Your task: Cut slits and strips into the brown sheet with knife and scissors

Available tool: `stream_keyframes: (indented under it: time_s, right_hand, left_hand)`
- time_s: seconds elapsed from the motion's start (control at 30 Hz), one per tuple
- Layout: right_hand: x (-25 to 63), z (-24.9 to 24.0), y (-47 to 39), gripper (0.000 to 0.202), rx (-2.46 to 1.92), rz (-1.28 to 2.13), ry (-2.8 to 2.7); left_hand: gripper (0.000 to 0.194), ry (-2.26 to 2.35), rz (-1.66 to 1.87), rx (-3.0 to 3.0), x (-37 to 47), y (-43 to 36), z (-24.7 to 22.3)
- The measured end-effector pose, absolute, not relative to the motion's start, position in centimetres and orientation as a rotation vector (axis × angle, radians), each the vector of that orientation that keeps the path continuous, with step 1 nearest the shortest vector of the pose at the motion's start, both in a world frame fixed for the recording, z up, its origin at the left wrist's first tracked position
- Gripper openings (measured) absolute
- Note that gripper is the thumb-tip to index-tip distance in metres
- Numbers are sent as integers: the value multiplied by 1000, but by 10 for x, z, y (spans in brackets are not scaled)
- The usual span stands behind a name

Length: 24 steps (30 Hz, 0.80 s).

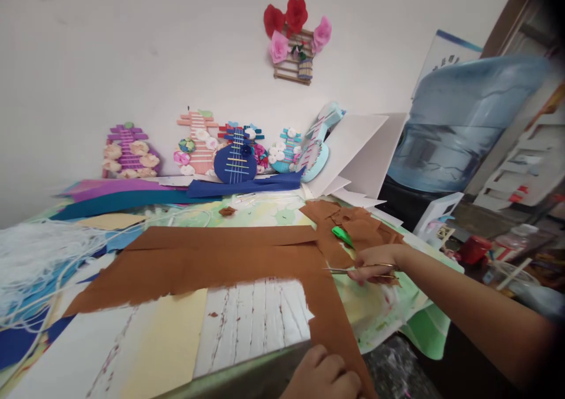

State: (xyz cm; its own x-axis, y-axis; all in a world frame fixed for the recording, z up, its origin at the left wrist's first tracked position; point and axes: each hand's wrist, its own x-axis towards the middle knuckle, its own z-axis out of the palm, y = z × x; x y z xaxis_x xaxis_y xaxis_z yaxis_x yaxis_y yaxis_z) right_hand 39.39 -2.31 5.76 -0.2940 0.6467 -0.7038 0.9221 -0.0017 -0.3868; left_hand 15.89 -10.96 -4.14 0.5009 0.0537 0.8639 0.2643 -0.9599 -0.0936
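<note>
My right hand (377, 265) holds a pair of scissors (339, 271), its fingers around the gold-coloured handles. The blades point left and lie at the right edge of a large brown sheet (212, 263). Down at the bottom edge my left hand (322, 375) has its fingers curled over the lower part of the brown sheet's right strip; whether they pinch it cannot be made out. Inside the brown sheet's cut-out lie a white board with dark streaks (260, 322) and a pale yellow strip (170, 340). Brown scraps (362, 225) are piled behind my right hand, with a green object (342, 235) among them.
Paper instruments, including a dark blue one (235, 162), lean on the wall. White string (39, 258) and blue pieces lie at the left. White folded boards (362, 152) stand at the back right, beside a large water bottle (459, 122). Clear plastic (395, 366) hangs at the lower right.
</note>
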Motion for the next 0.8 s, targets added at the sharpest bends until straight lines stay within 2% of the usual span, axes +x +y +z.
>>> stream_keyframes:
  time_s: [0.27, 0.6, 0.8]
  right_hand:
    - [388, 61, -18, 53, 1568, -1172, 1948]
    - [394, 49, -14, 52, 1634, -1257, 1929]
    - [389, 46, -12, 51, 1593, -1282, 1925]
  left_hand:
    - [26, -259, -1261, -2582, 157, -107, -51]
    - [26, -242, -1509, -2600, 157, -106, -50]
    - [27, -266, -1494, -2639, 156, -103, -56]
